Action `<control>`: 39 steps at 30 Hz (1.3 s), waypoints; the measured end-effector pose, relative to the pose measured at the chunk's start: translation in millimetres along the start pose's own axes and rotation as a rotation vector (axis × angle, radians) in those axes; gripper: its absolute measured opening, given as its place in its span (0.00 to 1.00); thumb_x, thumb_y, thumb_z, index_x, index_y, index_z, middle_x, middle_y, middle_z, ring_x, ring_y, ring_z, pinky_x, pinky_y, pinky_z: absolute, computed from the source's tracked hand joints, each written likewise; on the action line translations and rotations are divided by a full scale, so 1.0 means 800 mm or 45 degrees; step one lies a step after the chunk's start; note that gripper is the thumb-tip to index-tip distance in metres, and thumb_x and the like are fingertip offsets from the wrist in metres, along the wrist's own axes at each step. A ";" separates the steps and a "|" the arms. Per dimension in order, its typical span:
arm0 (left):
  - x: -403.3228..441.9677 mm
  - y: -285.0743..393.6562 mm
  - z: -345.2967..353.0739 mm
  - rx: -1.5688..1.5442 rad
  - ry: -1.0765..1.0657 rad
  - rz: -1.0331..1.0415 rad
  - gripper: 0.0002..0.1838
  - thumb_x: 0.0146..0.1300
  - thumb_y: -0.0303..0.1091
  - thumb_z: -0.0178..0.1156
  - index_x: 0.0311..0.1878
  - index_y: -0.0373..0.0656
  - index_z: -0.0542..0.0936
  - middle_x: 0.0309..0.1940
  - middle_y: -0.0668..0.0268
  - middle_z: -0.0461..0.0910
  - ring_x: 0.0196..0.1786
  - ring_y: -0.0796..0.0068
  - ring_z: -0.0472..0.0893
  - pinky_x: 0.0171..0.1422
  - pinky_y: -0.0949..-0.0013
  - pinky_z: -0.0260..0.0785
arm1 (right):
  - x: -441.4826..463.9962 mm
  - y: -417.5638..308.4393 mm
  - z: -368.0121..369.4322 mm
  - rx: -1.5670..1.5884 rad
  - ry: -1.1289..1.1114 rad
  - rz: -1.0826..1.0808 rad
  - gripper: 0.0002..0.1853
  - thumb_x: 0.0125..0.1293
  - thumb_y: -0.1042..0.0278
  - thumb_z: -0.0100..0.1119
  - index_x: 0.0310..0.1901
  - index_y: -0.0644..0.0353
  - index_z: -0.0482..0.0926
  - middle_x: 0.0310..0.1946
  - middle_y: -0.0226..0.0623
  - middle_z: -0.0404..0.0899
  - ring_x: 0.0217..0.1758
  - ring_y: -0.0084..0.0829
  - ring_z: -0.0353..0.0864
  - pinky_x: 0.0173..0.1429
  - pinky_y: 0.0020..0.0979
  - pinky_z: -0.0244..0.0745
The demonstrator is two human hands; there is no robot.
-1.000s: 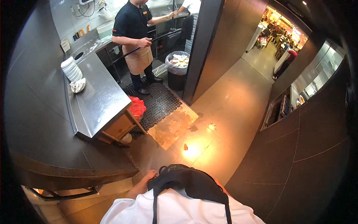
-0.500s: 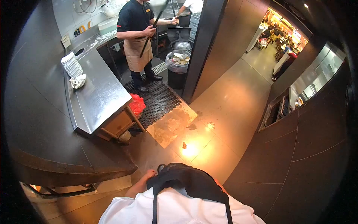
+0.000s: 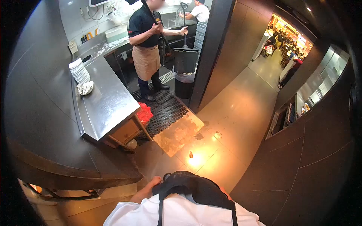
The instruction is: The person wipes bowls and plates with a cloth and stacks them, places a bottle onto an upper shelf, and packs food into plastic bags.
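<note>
1. Dark panelled walls curve around you at both sides of the frame; smooth grey floor runs to the upper right.
2. At left, a shiny steel counter juts diagonally into your surroundings, bearing stacked white plates.
3. Upper centre, a co-worker stands on a perforated black mat, one hand around the handle of a black dustpan, upright before a lined bin.
4. Your black apron, plain cloth over a white shirt, sits bottom centre.
5. A stained, flat tan sheet lies between you and the mat.
6. Crumpled red plastic lies by the counter's near end.
7. Your left hand, lower centre, is beside the apron's edge, fingers curled; you cannot tell whether they hold anything. Your right hand is hidden, its fingers unreadable.
8. A small brown scrap lies by the floor's glare.
</note>
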State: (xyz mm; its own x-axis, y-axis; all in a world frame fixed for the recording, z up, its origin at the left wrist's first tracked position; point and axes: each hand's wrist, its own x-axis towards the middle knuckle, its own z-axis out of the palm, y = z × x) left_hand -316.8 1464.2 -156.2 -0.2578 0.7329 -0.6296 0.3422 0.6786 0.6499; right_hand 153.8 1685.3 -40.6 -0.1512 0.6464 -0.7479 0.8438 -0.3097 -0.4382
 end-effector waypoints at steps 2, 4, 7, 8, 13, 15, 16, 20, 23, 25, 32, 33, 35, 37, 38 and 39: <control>0.006 -0.004 -0.005 0.014 -0.001 0.040 0.18 0.67 0.47 0.59 0.40 0.42 0.88 0.30 0.61 0.87 0.31 0.68 0.84 0.38 0.62 0.76 | 0.000 -0.006 0.002 0.008 0.001 0.003 0.24 0.62 0.49 0.67 0.49 0.62 0.88 0.39 0.46 0.89 0.44 0.39 0.87 0.51 0.40 0.78; 0.013 -0.018 -0.006 0.068 -0.008 0.219 0.17 0.67 0.47 0.59 0.40 0.43 0.88 0.30 0.61 0.88 0.31 0.68 0.84 0.39 0.62 0.77 | -0.001 -0.014 0.003 0.015 0.006 0.003 0.24 0.63 0.49 0.67 0.49 0.62 0.88 0.39 0.46 0.89 0.44 0.39 0.87 0.50 0.40 0.78; 0.005 -0.017 -0.010 -0.025 0.006 0.077 0.17 0.65 0.48 0.60 0.41 0.46 0.88 0.32 0.61 0.88 0.34 0.65 0.86 0.41 0.60 0.78 | -0.003 -0.017 0.006 0.027 0.011 0.004 0.23 0.63 0.49 0.67 0.49 0.62 0.88 0.39 0.46 0.89 0.44 0.39 0.87 0.50 0.40 0.78; 0.002 -0.019 -0.010 0.000 0.011 0.076 0.17 0.65 0.49 0.60 0.40 0.47 0.88 0.32 0.62 0.88 0.34 0.65 0.86 0.42 0.60 0.78 | -0.004 -0.016 0.008 0.025 0.011 0.004 0.23 0.63 0.49 0.67 0.49 0.62 0.88 0.39 0.46 0.89 0.44 0.39 0.87 0.50 0.40 0.78; 0.001 -0.024 -0.013 0.119 0.122 0.079 0.17 0.63 0.50 0.61 0.39 0.49 0.89 0.31 0.64 0.88 0.35 0.66 0.86 0.44 0.61 0.77 | -0.008 -0.021 0.010 0.042 0.025 -0.005 0.23 0.63 0.50 0.67 0.49 0.63 0.87 0.39 0.45 0.89 0.44 0.39 0.87 0.50 0.40 0.78; 0.001 -0.022 -0.013 0.184 0.057 0.035 0.17 0.63 0.51 0.60 0.42 0.50 0.90 0.32 0.63 0.89 0.37 0.65 0.86 0.47 0.60 0.77 | -0.011 -0.022 0.009 0.045 0.036 -0.009 0.23 0.63 0.50 0.67 0.49 0.63 0.87 0.39 0.45 0.89 0.44 0.39 0.87 0.50 0.40 0.78; 0.002 -0.020 -0.013 0.214 0.027 0.013 0.18 0.63 0.51 0.60 0.43 0.50 0.90 0.33 0.63 0.89 0.37 0.64 0.87 0.48 0.60 0.77 | -0.012 -0.024 0.008 0.049 0.041 -0.012 0.23 0.63 0.50 0.67 0.49 0.63 0.87 0.39 0.45 0.89 0.44 0.39 0.87 0.50 0.40 0.78; 0.000 -0.017 -0.011 0.131 0.004 0.025 0.20 0.64 0.53 0.60 0.46 0.49 0.89 0.39 0.60 0.89 0.43 0.62 0.87 0.53 0.59 0.77 | -0.018 -0.028 0.003 0.023 0.054 -0.009 0.23 0.63 0.51 0.67 0.49 0.63 0.87 0.39 0.45 0.89 0.44 0.39 0.87 0.50 0.40 0.78; -0.006 -0.005 -0.010 0.141 0.014 -0.037 0.20 0.65 0.52 0.60 0.47 0.48 0.89 0.41 0.58 0.89 0.46 0.61 0.87 0.54 0.58 0.77 | 0.001 -0.013 0.008 -0.015 0.054 -0.057 0.22 0.64 0.51 0.68 0.49 0.63 0.88 0.37 0.42 0.89 0.41 0.36 0.86 0.47 0.39 0.78; -0.002 -0.009 -0.005 0.198 0.005 -0.037 0.19 0.65 0.51 0.60 0.47 0.49 0.89 0.43 0.57 0.88 0.48 0.59 0.87 0.54 0.58 0.77 | -0.004 -0.015 0.004 0.030 0.059 -0.031 0.21 0.64 0.53 0.68 0.48 0.64 0.88 0.36 0.40 0.88 0.39 0.34 0.85 0.46 0.37 0.77; -0.011 -0.004 -0.003 0.161 -0.046 -0.031 0.19 0.65 0.51 0.58 0.48 0.49 0.88 0.44 0.57 0.88 0.49 0.55 0.86 0.56 0.56 0.77 | -0.016 -0.029 -0.006 0.218 -0.044 0.079 0.17 0.66 0.58 0.69 0.47 0.66 0.88 0.27 0.33 0.84 0.25 0.23 0.77 0.31 0.29 0.70; -0.009 -0.004 -0.002 0.230 -0.030 0.049 0.19 0.65 0.51 0.59 0.47 0.49 0.88 0.43 0.57 0.88 0.49 0.54 0.86 0.56 0.55 0.77 | -0.016 -0.032 -0.008 0.180 -0.032 0.106 0.17 0.66 0.58 0.69 0.46 0.66 0.87 0.26 0.32 0.83 0.22 0.21 0.76 0.28 0.28 0.68; -0.011 -0.008 0.002 0.275 0.018 0.106 0.19 0.65 0.51 0.59 0.46 0.48 0.89 0.42 0.56 0.88 0.48 0.54 0.87 0.55 0.55 0.77 | -0.003 -0.017 -0.003 0.284 -0.050 0.121 0.17 0.66 0.58 0.69 0.46 0.66 0.88 0.23 0.31 0.82 0.19 0.20 0.72 0.24 0.27 0.63; -0.011 -0.005 0.011 0.223 0.088 0.063 0.19 0.65 0.51 0.59 0.44 0.48 0.89 0.42 0.55 0.88 0.47 0.53 0.87 0.54 0.54 0.77 | -0.003 -0.023 -0.008 0.191 -0.101 0.152 0.20 0.67 0.55 0.66 0.50 0.65 0.86 0.32 0.38 0.82 0.31 0.28 0.74 0.35 0.33 0.65; -0.013 -0.005 0.013 0.258 0.104 0.061 0.19 0.65 0.52 0.59 0.43 0.48 0.89 0.41 0.55 0.88 0.46 0.54 0.87 0.53 0.54 0.78 | -0.010 -0.034 -0.020 0.045 -0.144 0.179 0.24 0.68 0.52 0.64 0.54 0.65 0.84 0.42 0.46 0.84 0.45 0.37 0.78 0.47 0.40 0.69; -0.015 -0.004 0.016 0.292 0.119 0.058 0.19 0.65 0.52 0.58 0.42 0.48 0.89 0.41 0.55 0.88 0.45 0.55 0.87 0.53 0.55 0.78 | -0.016 -0.040 -0.026 -0.013 -0.160 0.193 0.25 0.68 0.50 0.64 0.56 0.65 0.84 0.47 0.50 0.85 0.52 0.42 0.80 0.53 0.43 0.71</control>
State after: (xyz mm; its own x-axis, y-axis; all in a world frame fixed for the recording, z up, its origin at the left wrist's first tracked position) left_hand -303.6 1452.4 -156.4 -0.3161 0.7711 -0.5527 0.5489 0.6238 0.5564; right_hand 139.5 1701.4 -6.8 -0.0842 0.5006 -0.8616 0.8670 -0.3893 -0.3110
